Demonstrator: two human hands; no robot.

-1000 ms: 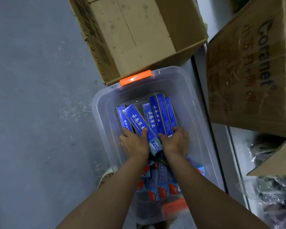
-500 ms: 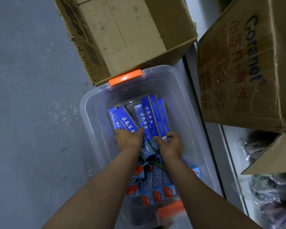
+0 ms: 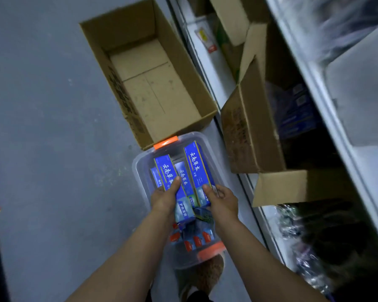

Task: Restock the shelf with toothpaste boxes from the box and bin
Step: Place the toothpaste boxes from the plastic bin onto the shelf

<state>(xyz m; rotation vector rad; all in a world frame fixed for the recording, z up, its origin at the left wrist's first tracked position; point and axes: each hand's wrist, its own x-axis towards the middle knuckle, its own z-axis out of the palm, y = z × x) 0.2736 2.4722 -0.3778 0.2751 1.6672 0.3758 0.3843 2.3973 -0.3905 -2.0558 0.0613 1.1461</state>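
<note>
Head view: blue toothpaste boxes (image 3: 196,171) are held over the clear bin (image 3: 140,168) on the floor, the left hand (image 3: 164,198) gripping one bundle, the right hand (image 3: 222,200) another. Judged step: lifting stock out; next, carry it right to the shelf (image 3: 327,118), keeping both bundles together.

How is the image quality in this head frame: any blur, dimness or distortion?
Head view: dim, bluish light; the toothpaste boxes and both hands stay fairly sharp, print legible; the shelf at right smears with motion blur; wide-angle bend at the edges.
</note>
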